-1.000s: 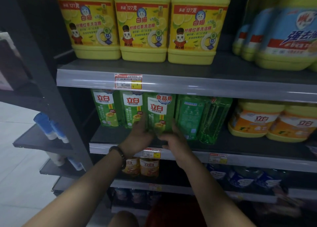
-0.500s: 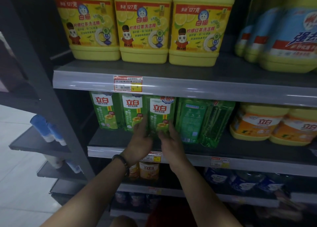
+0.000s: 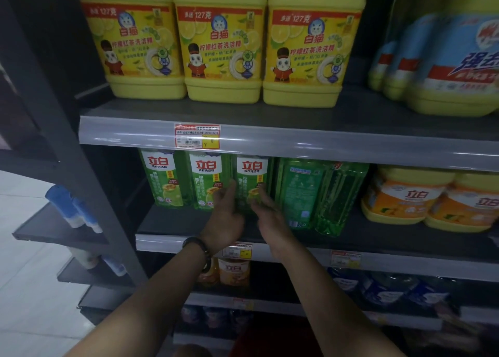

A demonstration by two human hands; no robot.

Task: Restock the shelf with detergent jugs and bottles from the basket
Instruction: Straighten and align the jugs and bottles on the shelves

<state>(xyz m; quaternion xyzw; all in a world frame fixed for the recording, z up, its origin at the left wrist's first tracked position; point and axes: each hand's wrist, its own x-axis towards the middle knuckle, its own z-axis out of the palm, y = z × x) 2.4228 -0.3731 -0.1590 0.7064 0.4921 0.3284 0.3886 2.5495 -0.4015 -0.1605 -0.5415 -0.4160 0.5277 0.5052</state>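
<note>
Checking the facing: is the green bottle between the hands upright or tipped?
Upright: the green bottle stands straight on the shelf, label facing out.

Dark grey shelf (image 3: pixel 297 137). Upper tier holds three yellow detergent jugs (image 3: pixel 221 46) side by side; lower tier holds green dish-soap bottles (image 3: pixel 162 178) beside orange-labelled jugs (image 3: pixel 405 197).

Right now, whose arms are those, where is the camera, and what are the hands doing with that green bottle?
There is no robot here: the arms belong to a person, and the only camera sits on their head, looking down at shop shelves. The left hand and the right hand touch one green bottle from either side with nearly straight fingers, as it stands on the middle shelf beside two matching bottles. Big yellow jugs stand on the shelf above, orange-labelled tubs to the right.
</note>
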